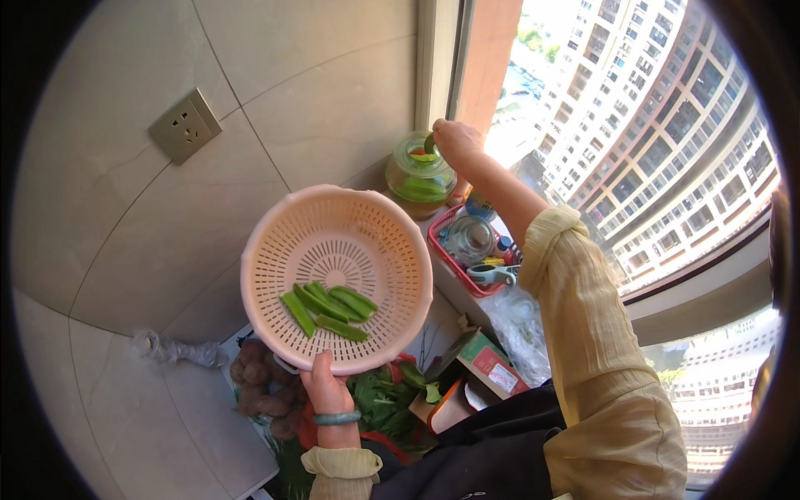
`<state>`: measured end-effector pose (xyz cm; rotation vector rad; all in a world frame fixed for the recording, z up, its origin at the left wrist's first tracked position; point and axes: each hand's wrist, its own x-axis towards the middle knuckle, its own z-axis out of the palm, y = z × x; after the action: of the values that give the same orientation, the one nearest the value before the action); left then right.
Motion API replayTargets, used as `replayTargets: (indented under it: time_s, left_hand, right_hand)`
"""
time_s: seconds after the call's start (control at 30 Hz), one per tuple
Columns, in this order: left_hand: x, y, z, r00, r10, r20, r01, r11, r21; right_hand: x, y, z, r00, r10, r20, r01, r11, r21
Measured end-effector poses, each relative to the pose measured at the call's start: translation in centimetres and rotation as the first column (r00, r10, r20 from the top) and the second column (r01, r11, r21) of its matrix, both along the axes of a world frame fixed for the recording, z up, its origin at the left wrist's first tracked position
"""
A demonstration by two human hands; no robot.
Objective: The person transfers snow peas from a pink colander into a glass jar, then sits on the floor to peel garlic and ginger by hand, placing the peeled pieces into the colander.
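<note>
My left hand grips the near rim of a pink plastic colander, with the thumb over the edge. Several cut strips of green pepper lie at the bottom of the colander, towards me. Beyond it, my right hand is over the mouth of a glass jar, pinching a dark green piece, probably pepper, at the opening. Inside the jar are green pieces in liquid, with a bit of red and green near the neck.
On the sill at right, a red plastic basket holds a glass jar and scissors. A clear plastic bag, cardboard box, leafy greens and potatoes lie below. Tiled wall left, window right.
</note>
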<state>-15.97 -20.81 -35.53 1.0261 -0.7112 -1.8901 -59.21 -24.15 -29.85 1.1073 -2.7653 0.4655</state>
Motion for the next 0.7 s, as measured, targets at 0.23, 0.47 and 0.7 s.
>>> replayTargets:
  time_s: [0.23, 0.47, 0.7]
  left_hand:
    - [0.3, 0.0, 0.2, 1.000, -0.008, -0.004, 0.008, 1.000, 0.000]
    - [0.5, -0.2, -0.1, 1.000, -0.002, 0.004, 0.002, 1.000, -0.020]
    - [0.3, -0.2, -0.1, 1.000, -0.018, -0.003, 0.018, 1.000, -0.008]
  right_hand:
    - [1.3, 1.3, -0.8, 0.998, 0.068, -0.009, -0.068, 0.995, -0.071]
    - [7.9, 3.9, 3.9, 0.914, 0.380, 0.145, -0.332, 0.903, -0.273]
    - [21.3, 5.7, 0.5, 0.553, 0.779, 0.295, -0.831, 0.540, 0.132]
